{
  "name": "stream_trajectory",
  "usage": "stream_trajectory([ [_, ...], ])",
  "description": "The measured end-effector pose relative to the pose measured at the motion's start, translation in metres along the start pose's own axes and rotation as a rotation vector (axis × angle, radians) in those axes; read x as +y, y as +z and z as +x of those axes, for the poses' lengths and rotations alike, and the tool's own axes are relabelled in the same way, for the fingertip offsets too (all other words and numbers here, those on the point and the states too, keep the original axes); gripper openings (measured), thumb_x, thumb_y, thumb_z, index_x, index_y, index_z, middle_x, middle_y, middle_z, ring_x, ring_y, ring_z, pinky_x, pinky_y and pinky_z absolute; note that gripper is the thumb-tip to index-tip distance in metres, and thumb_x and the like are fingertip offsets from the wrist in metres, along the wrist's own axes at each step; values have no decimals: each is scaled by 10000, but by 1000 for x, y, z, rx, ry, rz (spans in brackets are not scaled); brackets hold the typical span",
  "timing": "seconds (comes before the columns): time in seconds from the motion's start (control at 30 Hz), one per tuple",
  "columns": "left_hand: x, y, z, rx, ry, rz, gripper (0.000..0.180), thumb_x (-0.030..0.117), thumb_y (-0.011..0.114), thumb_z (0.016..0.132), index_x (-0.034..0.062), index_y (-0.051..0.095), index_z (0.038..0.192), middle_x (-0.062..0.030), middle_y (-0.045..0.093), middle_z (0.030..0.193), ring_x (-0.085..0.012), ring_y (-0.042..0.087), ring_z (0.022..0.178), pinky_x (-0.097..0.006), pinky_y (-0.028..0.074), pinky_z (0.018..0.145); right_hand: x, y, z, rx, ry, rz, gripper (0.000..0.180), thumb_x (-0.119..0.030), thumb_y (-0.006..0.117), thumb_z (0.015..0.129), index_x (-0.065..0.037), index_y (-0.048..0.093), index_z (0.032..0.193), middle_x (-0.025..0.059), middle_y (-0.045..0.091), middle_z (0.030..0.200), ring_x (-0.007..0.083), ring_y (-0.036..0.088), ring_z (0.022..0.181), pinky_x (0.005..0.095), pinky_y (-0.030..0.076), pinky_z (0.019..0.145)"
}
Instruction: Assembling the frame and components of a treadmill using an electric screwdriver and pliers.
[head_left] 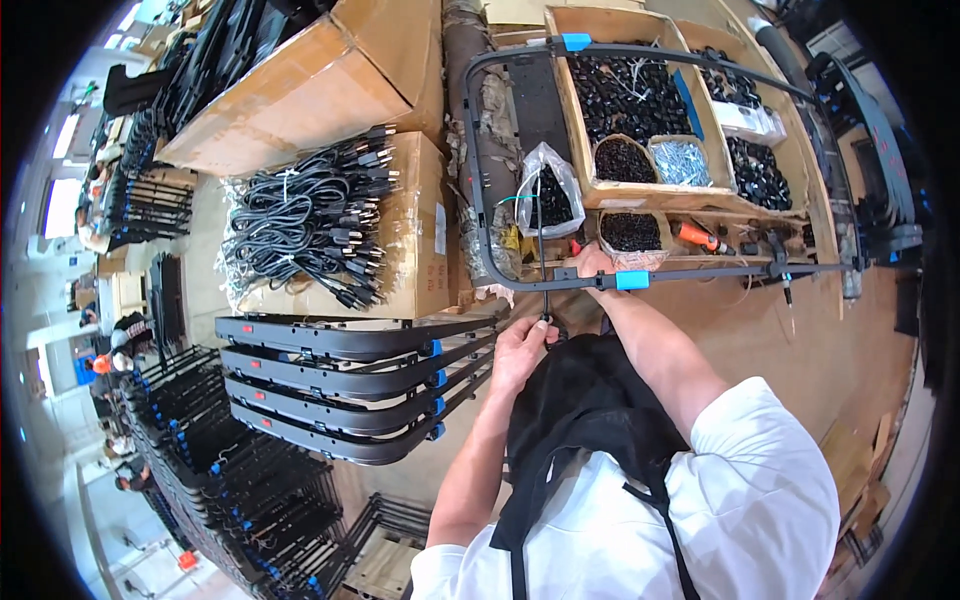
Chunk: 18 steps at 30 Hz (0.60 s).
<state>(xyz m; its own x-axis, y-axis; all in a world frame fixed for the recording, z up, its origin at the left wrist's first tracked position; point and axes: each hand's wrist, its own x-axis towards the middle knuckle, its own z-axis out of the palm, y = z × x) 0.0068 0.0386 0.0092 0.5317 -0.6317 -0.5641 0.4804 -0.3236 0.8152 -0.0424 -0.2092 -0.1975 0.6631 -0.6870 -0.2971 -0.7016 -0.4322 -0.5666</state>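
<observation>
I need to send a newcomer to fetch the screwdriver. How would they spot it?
Find the wooden workbench with its wooden tray of black parts. Just below that tray's front wall lies the screwdriver, right of a small sack of black pieces. Its bright orange handle stands out.

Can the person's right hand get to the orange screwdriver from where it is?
Probably yes. The right hand grips the black frame at its near rail, and the orange screwdriver lies just beyond, on the open bench, nothing covering it. The hand must first release the frame.
</observation>
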Motion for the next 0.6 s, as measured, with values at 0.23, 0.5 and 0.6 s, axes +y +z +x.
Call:
stream_trajectory([
  [0.23,2,9,-11,57,-40,-214,281,240,604,1096,-2,702,1201,-84,781,1056,-159,736,951,-300,555,871,-59,-100,-140,-552,445,748,267,-263,603,983,-26,579,864,51,559,602,156,535,466,323,425,425],
  [0.5,14,24,-14,88,-80,-214,276,275,607,1099,32,707,1185,-73,781,1058,-155,744,947,-286,558,823,-80,-181,-208,-430,-64,172,544,-233,601,985,54,542,1443,293,704,1225,473,660,1158,519,524,1000],
  [0.6,14,29,-15,127,-90,-204,258,275,638,1082,44,701,1178,-85,782,1068,-169,749,948,-286,565,812,-86,-186,-212,-437,-155,108,678,-144,568,967,43,354,1583,339,602,1373,479,628,1217,523,504,1052],
])
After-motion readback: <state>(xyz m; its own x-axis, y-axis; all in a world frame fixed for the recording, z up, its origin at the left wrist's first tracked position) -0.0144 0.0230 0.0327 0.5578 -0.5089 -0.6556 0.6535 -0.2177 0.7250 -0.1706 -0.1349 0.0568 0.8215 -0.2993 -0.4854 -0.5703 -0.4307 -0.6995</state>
